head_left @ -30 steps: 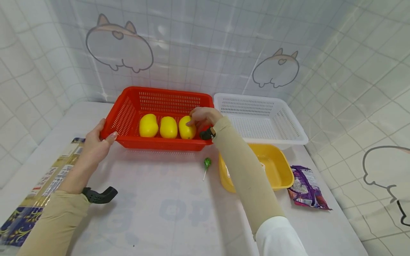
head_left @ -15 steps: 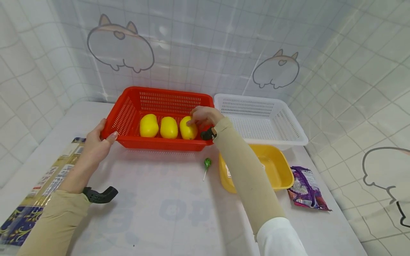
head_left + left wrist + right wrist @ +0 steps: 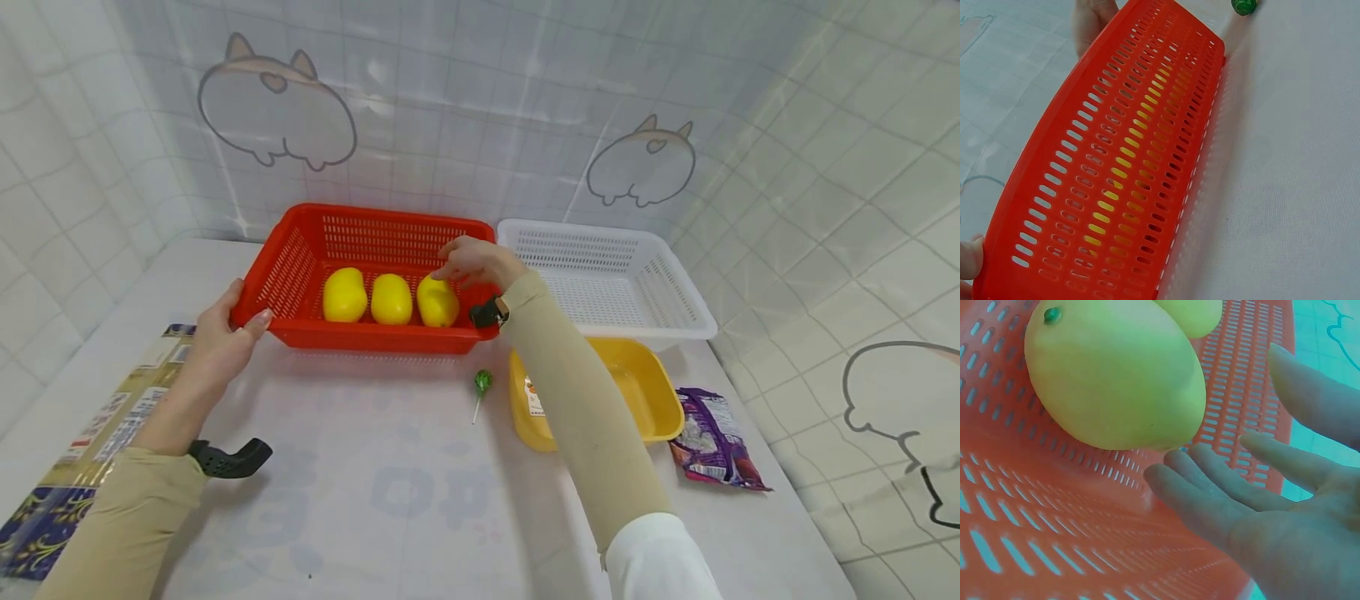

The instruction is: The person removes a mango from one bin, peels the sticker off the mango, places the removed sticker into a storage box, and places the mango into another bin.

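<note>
A red plastic basket (image 3: 367, 337) stands at the back left of the table, with three yellow mangoes in a row inside: the left mango (image 3: 345, 295), the middle mango (image 3: 392, 300) and the right mango (image 3: 438, 303). My left hand (image 3: 225, 340) grips the basket's left end, thumb over the front corner. Above the basket's right part hovers my right hand (image 3: 480, 258), fingers spread and holding nothing. In the right wrist view the fingertips (image 3: 1159, 474) lie close beside the right mango (image 3: 1116, 378); its green stem end faces away from them.
A white basket (image 3: 690, 300) adjoins the red one on the right. Before it stands a yellow basin (image 3: 667, 417), partly behind my right sleeve, with a purple snack packet (image 3: 712, 437) beside it. A green lollipop (image 3: 482, 382) lies mid-table; a gold-and-blue package (image 3: 120, 425) lies at left.
My right hand has let go of the right mango and lifted slightly, its fingers now spread. My left hand has kept its grip on the red basket.
</note>
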Demonstrator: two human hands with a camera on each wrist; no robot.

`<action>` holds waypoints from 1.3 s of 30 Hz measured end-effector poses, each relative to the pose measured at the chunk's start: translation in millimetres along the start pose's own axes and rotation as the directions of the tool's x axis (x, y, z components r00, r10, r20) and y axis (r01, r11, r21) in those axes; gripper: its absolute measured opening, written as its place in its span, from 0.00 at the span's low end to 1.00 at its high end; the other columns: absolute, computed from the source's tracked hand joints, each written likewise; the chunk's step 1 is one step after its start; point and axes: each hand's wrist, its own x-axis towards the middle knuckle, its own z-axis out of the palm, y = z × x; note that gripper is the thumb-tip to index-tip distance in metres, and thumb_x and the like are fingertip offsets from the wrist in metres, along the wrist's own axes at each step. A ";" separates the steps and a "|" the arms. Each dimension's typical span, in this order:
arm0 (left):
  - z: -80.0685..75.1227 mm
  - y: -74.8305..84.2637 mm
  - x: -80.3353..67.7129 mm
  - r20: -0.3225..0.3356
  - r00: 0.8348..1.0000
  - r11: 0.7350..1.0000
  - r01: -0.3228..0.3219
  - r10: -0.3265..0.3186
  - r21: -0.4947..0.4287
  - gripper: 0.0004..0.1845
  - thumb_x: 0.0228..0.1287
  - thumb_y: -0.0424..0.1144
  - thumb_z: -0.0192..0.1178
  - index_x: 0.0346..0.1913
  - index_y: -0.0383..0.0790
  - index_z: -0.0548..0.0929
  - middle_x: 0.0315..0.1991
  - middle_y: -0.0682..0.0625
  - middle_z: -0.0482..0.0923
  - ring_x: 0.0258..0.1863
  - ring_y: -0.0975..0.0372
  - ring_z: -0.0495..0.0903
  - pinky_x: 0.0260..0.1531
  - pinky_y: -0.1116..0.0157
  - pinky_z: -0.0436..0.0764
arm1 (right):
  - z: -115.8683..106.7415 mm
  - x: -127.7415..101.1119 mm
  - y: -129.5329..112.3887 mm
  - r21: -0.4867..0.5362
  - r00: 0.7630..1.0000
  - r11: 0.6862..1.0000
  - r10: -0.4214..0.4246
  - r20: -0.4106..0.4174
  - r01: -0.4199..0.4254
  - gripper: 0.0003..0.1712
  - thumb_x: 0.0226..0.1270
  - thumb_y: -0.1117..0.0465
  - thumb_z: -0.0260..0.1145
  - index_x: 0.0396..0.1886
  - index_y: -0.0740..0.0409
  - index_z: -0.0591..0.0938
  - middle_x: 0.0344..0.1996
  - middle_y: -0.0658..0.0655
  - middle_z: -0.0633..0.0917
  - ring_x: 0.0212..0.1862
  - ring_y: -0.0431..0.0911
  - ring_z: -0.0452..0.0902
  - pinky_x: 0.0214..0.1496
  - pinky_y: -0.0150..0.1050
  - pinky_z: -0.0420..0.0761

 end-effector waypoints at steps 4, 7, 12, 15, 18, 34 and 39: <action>1.0 -1.1 0.3 -0.006 1.000 1.000 -0.003 0.003 0.002 0.41 0.79 0.50 0.43 0.79 0.42 0.31 0.81 0.37 0.35 0.77 0.37 0.45 0.69 0.38 0.59 | 1.3 -1.9 0.5 -0.023 1.000 1.000 -0.021 -0.005 0.021 0.38 0.71 0.59 0.66 0.76 0.60 0.62 0.75 0.57 0.63 0.69 0.56 0.65 0.72 0.49 0.71; 1.5 -1.7 0.6 -0.013 1.000 1.000 -0.010 0.010 0.002 0.41 0.79 0.50 0.43 0.79 0.41 0.32 0.81 0.37 0.35 0.77 0.37 0.45 0.69 0.38 0.59 | 2.4 -4.0 -0.3 -0.038 0.999 0.998 -0.041 -0.011 0.040 0.37 0.71 0.58 0.66 0.76 0.60 0.64 0.75 0.57 0.64 0.69 0.55 0.66 0.72 0.50 0.71; 1.5 -2.5 0.9 -0.022 1.000 1.000 -0.014 0.014 0.012 0.40 0.79 0.50 0.43 0.79 0.41 0.32 0.81 0.37 0.35 0.77 0.38 0.45 0.69 0.38 0.59 | 4.5 -9.2 -3.1 -0.035 0.997 0.997 -0.073 -0.018 0.073 0.37 0.71 0.59 0.65 0.76 0.61 0.63 0.75 0.57 0.64 0.69 0.54 0.66 0.74 0.52 0.68; 1.1 -2.3 1.0 -0.026 1.000 1.000 -0.007 0.008 0.019 0.41 0.79 0.51 0.43 0.79 0.42 0.32 0.81 0.37 0.35 0.77 0.38 0.45 0.68 0.38 0.60 | 5.4 -11.9 -4.2 -0.047 0.995 0.995 -0.094 -0.023 0.093 0.37 0.71 0.59 0.66 0.76 0.60 0.64 0.75 0.55 0.64 0.69 0.51 0.66 0.74 0.52 0.68; 1.0 -2.0 1.2 -0.023 1.000 1.000 -0.001 0.001 0.022 0.41 0.79 0.52 0.43 0.79 0.43 0.31 0.81 0.37 0.35 0.77 0.37 0.45 0.68 0.38 0.60 | 5.9 -15.0 -4.9 -0.055 0.994 0.993 -0.108 -0.026 0.107 0.37 0.70 0.59 0.67 0.75 0.60 0.65 0.75 0.55 0.64 0.69 0.51 0.66 0.73 0.52 0.68; 1.3 -3.4 1.3 -0.008 1.000 1.000 -0.006 0.006 0.011 0.41 0.79 0.51 0.43 0.79 0.43 0.31 0.81 0.37 0.34 0.77 0.37 0.44 0.69 0.38 0.59 | 11.4 -38.0 0.1 -0.125 0.977 0.971 -0.210 -0.046 0.203 0.33 0.70 0.59 0.66 0.72 0.59 0.68 0.69 0.61 0.70 0.65 0.53 0.70 0.71 0.51 0.71; 1.0 -2.4 1.6 -0.006 1.000 1.000 -0.012 0.012 0.018 0.40 0.79 0.50 0.42 0.79 0.42 0.31 0.81 0.38 0.34 0.77 0.37 0.45 0.69 0.38 0.59 | 18.0 -50.9 4.8 -0.228 0.961 0.944 -0.263 -0.083 0.239 0.32 0.69 0.56 0.67 0.71 0.54 0.70 0.66 0.58 0.74 0.65 0.51 0.70 0.68 0.48 0.75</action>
